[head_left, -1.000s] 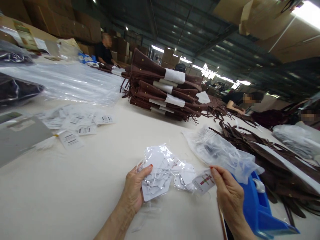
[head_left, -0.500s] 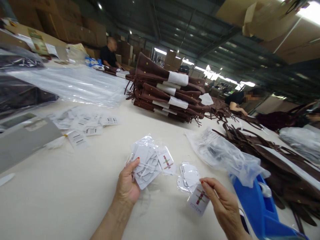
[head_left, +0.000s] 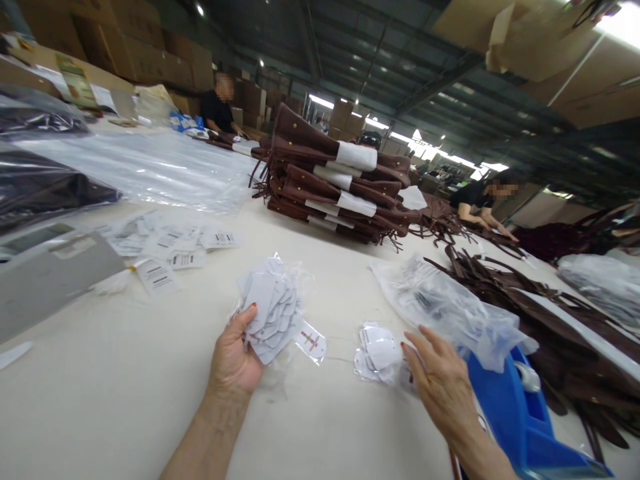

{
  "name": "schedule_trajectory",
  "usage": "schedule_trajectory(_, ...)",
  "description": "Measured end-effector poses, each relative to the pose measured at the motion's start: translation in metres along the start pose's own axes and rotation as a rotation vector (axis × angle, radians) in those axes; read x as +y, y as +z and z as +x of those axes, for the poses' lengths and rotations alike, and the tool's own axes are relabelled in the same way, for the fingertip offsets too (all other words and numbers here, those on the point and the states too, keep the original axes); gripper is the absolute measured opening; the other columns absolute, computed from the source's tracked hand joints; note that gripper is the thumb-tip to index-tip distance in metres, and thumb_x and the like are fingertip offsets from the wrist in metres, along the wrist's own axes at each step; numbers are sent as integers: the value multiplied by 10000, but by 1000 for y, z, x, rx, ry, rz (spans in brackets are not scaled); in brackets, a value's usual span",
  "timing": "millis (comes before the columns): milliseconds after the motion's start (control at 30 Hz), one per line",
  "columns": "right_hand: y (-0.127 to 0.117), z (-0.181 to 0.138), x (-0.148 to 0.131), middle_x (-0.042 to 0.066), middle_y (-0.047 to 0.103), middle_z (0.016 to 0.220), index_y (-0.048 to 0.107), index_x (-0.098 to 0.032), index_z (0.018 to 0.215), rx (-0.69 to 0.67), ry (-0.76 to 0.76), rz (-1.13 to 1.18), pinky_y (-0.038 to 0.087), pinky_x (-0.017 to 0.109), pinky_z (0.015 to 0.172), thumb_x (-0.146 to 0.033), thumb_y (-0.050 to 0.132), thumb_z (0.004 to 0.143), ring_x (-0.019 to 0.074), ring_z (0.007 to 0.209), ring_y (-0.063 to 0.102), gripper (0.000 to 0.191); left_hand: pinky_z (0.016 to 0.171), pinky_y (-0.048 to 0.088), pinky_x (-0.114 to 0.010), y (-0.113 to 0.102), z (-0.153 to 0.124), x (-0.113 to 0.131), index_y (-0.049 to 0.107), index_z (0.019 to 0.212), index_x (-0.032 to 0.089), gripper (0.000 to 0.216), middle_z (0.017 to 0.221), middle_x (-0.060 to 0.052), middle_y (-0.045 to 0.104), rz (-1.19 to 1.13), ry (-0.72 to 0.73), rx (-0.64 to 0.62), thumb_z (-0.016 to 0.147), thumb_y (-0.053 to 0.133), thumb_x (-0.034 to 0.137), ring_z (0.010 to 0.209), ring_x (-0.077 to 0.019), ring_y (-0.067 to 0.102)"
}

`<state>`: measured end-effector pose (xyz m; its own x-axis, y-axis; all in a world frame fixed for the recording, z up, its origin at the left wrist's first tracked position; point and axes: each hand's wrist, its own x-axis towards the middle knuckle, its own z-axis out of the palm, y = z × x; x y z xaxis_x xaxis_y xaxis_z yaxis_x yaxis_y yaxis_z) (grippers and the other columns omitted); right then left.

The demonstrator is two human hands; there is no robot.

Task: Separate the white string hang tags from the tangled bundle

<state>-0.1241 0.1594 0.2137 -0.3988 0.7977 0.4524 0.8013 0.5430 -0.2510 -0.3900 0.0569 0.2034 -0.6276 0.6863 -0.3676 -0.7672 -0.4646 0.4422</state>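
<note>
A thick bunch of white hang tags (head_left: 270, 307) in clear plastic sleeves is gripped in my left hand (head_left: 235, 363), with the thumb pressed on top. One tag with a small coloured totem print (head_left: 310, 341) sticks out from the right side of the bunch, just above the table. Further right, a small pile of sleeved white tags (head_left: 377, 350) lies on the white table (head_left: 320, 427). My right hand (head_left: 437, 380) hovers at that pile's right edge with its fingers apart. Beneath its fingers a sleeved tag is mostly hidden.
Brown fringed bags with white paper bands (head_left: 335, 180) are stacked ahead. Barcode labels (head_left: 173, 243) lie scattered at left, beside a grey box (head_left: 55, 280). A crumpled plastic bag (head_left: 440, 307), a blue bin (head_left: 515, 407) and more brown bags (head_left: 565, 320) crowd the right. Two people work further back.
My left hand has moved left and slightly up with the bunch of tags. My right hand has moved up to the small pile, and its fingers have spread from the totem tag they pinched.
</note>
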Motion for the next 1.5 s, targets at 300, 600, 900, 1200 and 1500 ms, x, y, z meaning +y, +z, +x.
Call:
schedule_trajectory(300, 73, -20, -118, -1, 484, 1289, 505, -300, 1150, -361, -492, 112, 247, 467, 1007, -239, 429, 856, 232, 1207, 379, 309, 870, 491, -447, 0, -5, -3, 538, 1141, 119, 419, 879, -92, 712, -8, -82, -104, 725, 515, 69, 915, -273, 625)
schedule_trajectory(600, 71, 4, -60, 102, 603, 1102, 610, -221, 989, -79, -102, 209, 335, 480, 916, -277, 422, 852, 257, 1054, 509, 239, 799, 526, -425, 2, -10, -12, 570, 1086, 120, 398, 847, -96, 715, 86, -179, -190, 688, 580, 104, 820, -270, 655)
schedule_trajectory(900, -3, 45, -85, 55, 592, 1013, 590, -221, 1016, -102, 170, 672, 396, 348, 795, -428, 590, 719, 222, 937, 516, 362, 701, 532, -339, -1, -24, -34, 591, 1017, 94, 320, 860, -130, 699, 275, -380, -435, 698, 611, 113, 783, -243, 655)
schedule_trajectory(1200, 12, 40, -82, -58, 467, 533, 591, -170, 706, 55, 518, 1033, 308, 214, 487, -415, 612, 700, 86, 509, 400, 245, 525, 509, -283, -3, -26, -40, 597, 948, 75, 307, 792, -140, 700, 334, -406, -406, 651, 653, 125, 699, -251, 657)
schedule_trajectory(1500, 20, 28, -22, -50, 498, 526, 569, -180, 798, 192, 637, 828, 351, 238, 477, -483, 543, 735, 108, 479, 444, 310, 675, 537, -361, -1, -15, -29, 571, 994, 92, 321, 736, -101, 704, 200, -330, -294, 677, 621, 110, 713, -236, 661)
